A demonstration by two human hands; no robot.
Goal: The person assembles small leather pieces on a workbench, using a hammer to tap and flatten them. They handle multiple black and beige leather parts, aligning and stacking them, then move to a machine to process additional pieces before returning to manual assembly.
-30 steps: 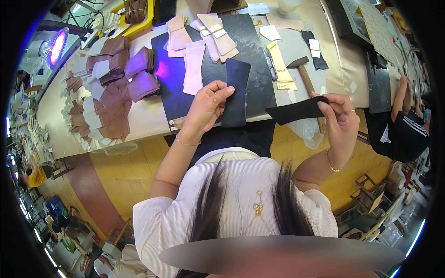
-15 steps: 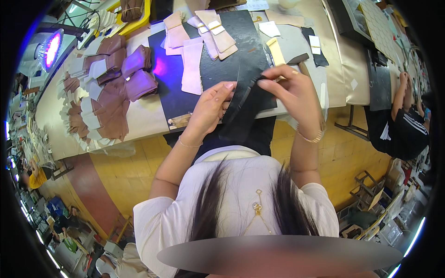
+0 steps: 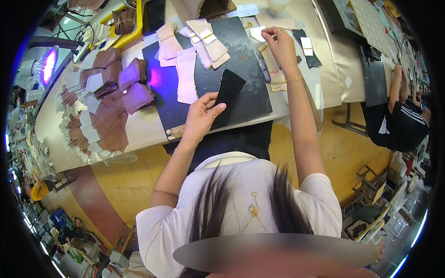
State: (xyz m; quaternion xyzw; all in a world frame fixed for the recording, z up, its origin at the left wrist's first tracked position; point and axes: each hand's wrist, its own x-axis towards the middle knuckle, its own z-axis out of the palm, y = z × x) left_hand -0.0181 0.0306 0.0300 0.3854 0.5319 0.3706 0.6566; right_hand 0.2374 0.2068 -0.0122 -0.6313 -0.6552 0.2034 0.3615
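Note:
My left hand (image 3: 200, 115) is closed on a flat black leather-like piece (image 3: 230, 91), thumb on top, over the dark work mat (image 3: 255, 92). The piece is broad at its far end and tilts away to the right. My right hand (image 3: 281, 45) reaches to the far right of the mat, thumb and fingertips pinched together. What the pinch holds, if anything, is too small to tell. Just left of its fingertips lies a small white piece (image 3: 256, 33). Below it are a cream strip (image 3: 270, 60) and a yellowish card (image 3: 279, 87).
Pale pink cut pieces (image 3: 187, 76) lie on the mat's left part. Bundles of brown pieces (image 3: 109, 104) and purple-lit bundles (image 3: 137, 97) cover the table's left. A lit lamp (image 3: 48, 65) stands beyond them. A black piece with a white band (image 3: 307, 48) lies at far right.
My right hand has let go of the black piece and moved away, up and to the right. My left hand keeps the piece, which now lies flatter above the mat.

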